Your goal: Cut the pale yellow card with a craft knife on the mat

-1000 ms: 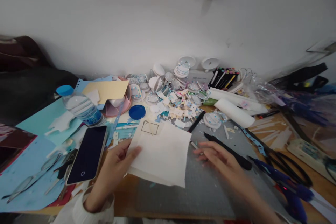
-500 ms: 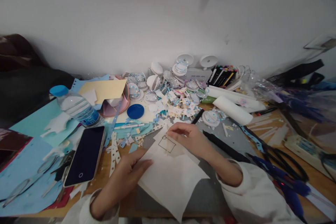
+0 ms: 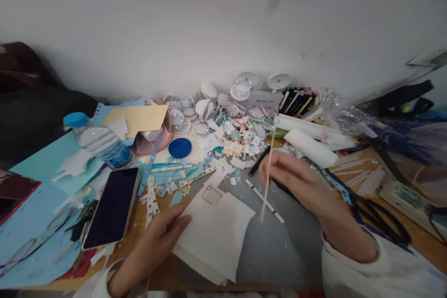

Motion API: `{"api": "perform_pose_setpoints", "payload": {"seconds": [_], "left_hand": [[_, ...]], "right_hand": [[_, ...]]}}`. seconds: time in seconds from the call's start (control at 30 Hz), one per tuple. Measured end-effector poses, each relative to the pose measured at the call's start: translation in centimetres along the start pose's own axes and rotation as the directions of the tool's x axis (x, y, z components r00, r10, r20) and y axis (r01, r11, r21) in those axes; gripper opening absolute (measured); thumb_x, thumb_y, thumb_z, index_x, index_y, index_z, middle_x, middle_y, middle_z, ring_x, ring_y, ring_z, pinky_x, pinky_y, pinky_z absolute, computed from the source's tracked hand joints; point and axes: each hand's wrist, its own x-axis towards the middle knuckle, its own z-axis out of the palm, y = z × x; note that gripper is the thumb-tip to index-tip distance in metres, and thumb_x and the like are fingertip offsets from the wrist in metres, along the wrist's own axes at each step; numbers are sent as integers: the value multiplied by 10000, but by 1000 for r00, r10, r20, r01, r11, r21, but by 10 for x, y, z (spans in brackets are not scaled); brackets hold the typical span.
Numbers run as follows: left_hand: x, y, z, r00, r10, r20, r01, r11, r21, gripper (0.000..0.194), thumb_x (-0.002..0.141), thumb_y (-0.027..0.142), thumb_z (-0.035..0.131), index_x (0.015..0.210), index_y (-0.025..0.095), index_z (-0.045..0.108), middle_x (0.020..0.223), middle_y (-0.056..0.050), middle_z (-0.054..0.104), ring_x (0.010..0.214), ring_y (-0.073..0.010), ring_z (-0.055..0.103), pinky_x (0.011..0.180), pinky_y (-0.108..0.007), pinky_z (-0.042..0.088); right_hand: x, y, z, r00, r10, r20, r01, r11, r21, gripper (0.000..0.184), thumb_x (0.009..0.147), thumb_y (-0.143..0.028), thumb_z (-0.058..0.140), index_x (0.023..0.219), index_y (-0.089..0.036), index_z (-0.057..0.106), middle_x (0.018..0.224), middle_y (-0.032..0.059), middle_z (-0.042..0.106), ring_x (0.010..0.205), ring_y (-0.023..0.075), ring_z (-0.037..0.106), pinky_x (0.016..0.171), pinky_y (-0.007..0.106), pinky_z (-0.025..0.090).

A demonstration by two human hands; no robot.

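My left hand [image 3: 165, 230] pinches the left edge of white paper [image 3: 214, 230], thumb on top and fingers beneath. Layers show at its lower edge, and a small four-sided outline is drawn near its top. Right of the paper, my right hand [image 3: 296, 179] is raised over the grey mat [image 3: 286, 251]. Its fingers are closed on a thin pale strip [image 3: 267, 186], slanting nearly upright and blurred; whether it is a stick or a sheet seen edge-on I cannot tell. Below it lies a white pen [image 3: 268, 204] with dark bands. A black marker [image 3: 256, 165] is partly behind the hand.
Paper scraps [image 3: 240, 142] and beaded white discs [image 3: 240, 88] crowd the back. At left are a phone [image 3: 111, 207], a water bottle [image 3: 104, 144] and a blue lid [image 3: 180, 148]. Scissors [image 3: 380, 219], a white roll [image 3: 310, 146] and a power strip [image 3: 412, 205] lie at right.
My right hand has left the paper and moved right, with the thin pale strip in it. The paper and my left hand have shifted slightly left. The banded pen has come into view.
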Motion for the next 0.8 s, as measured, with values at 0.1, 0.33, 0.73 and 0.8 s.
{"api": "perform_pose_setpoints", "payload": {"seconds": [0.1, 0.33, 0.73, 0.8], "left_hand": [[-5, -8, 16, 997, -71, -40, 66, 993, -100, 281, 900, 425, 515, 961, 202, 674, 818, -39, 710, 771, -211, 656, 675, -285, 546], [-27, -13, 49, 991, -136, 0, 134, 982, -136, 339, 915, 457, 463, 1091, 226, 636, 814, -35, 742, 759, -218, 700, 678, -305, 578], [-9, -27, -16, 933, 164, -321, -7, 899, 439, 235, 942, 338, 473, 1073, 210, 621, 982, -66, 733, 785, -189, 699, 713, -285, 547], [-5, -29, -20, 920, 193, -341, -16, 887, 461, 229, 943, 345, 480, 1049, 201, 623, 962, -71, 727, 796, -196, 697, 740, -302, 551]], "right_hand": [[-19, 12, 15, 904, 83, 419, 54, 951, -306, 170, 915, -242, 496, 773, -221, 587, 732, -11, 601, 694, 139, 560, 642, 247, 439], [-12, 53, 37, 934, 87, 346, 147, 788, -598, 173, 912, -193, 494, 770, -193, 594, 745, 26, 610, 687, 157, 551, 621, 268, 405], [73, 93, 87, 902, -65, 426, 342, 709, -617, 249, 821, -62, 540, 1058, -122, 593, 1128, 167, 576, 1117, 285, 517, 952, 453, 434], [67, 97, 86, 908, -61, 414, 330, 712, -619, 162, 849, -42, 496, 920, -141, 603, 1004, 142, 596, 1014, 265, 550, 898, 434, 457]]}}
